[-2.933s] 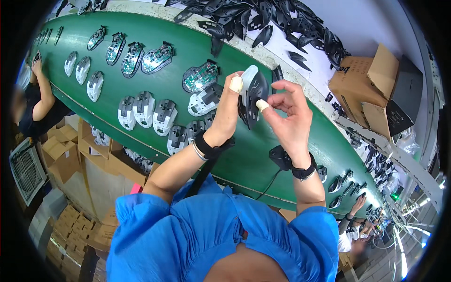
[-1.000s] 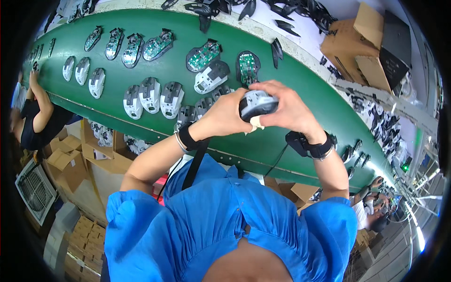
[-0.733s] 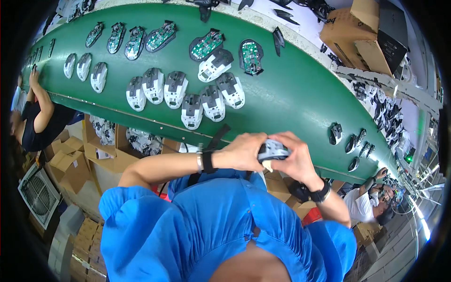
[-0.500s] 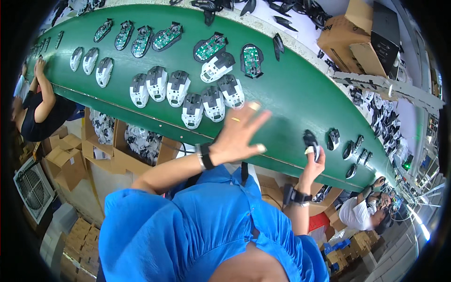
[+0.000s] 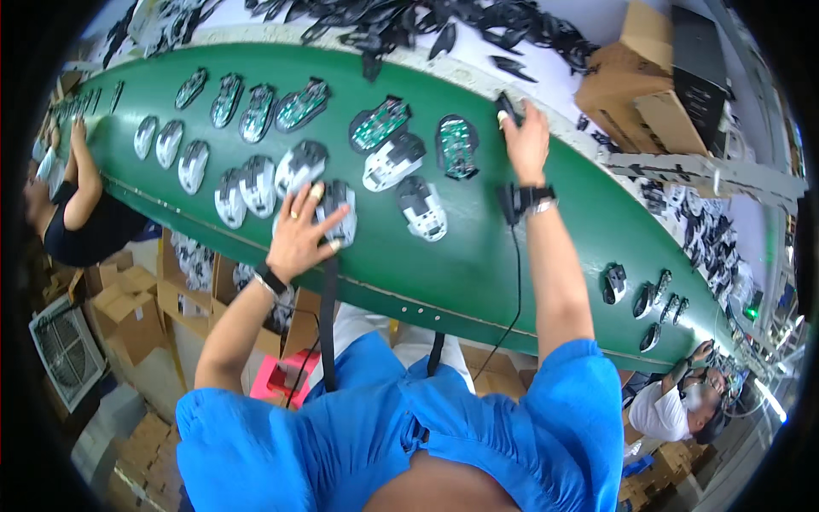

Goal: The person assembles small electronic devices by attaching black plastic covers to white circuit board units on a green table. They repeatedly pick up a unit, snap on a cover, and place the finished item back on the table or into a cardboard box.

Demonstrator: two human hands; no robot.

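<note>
My left hand (image 5: 305,229) lies with fingers spread over white-and-grey computer mouse shells on the green belt. Its fingertips touch a shell (image 5: 339,213) and reach toward another shell (image 5: 300,168). At the belt's far edge, my right hand (image 5: 526,141) closes its fingertips on a slim black plastic piece (image 5: 505,107). Between the hands lie a loose shell (image 5: 422,209), a shell (image 5: 394,162) overlapping a mouse base with a green circuit board (image 5: 380,125), and a similar base (image 5: 457,147).
More shells and circuit-board bases line the belt (image 5: 478,256) leftward; black mice (image 5: 614,283) stand at right. Black parts (image 5: 384,30) are heaped beyond the far rim, beside a cardboard box (image 5: 627,72). Co-workers sit at both ends. A cable hangs from my right wrist strap.
My right hand went from the near right to the far edge; the black mouse it held is out of it. My left hand moved left, and several shells shifted left with it.
</note>
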